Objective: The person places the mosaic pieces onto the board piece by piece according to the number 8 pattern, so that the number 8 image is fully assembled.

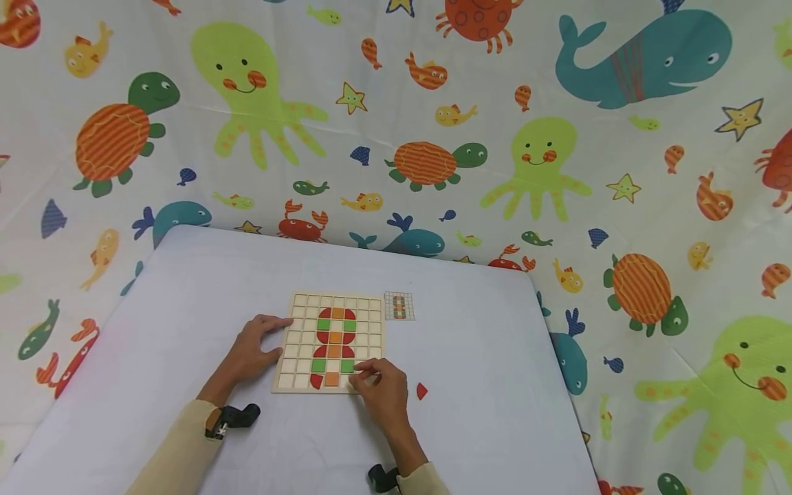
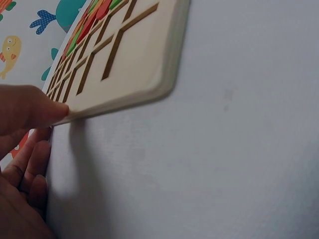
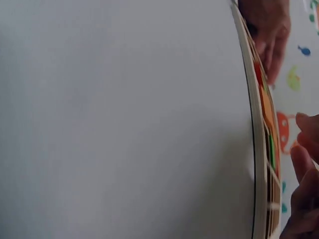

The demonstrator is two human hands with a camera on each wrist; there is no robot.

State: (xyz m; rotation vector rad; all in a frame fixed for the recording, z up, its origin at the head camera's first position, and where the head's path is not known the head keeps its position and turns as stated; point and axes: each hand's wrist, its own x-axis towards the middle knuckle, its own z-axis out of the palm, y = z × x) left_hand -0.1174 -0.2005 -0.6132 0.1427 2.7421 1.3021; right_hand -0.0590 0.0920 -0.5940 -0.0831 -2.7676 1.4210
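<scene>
A square wooden grid board lies on the white table, holding red, green and orange flat pieces in a column-like pattern. My left hand is at the board's left side, thumb and forefinger spread and touching its edge. In the left wrist view the thumb rests at the rim. My right hand is over the board's lower right, fingers bent and fingertips close to a green square. I cannot tell whether a piece sits between those fingertips. A loose red quarter-round piece lies right of this hand.
A small pattern card with a printed grid and a similar coloured figure lies beside the board's upper right corner. Behind the table hangs a cloth printed with sea animals.
</scene>
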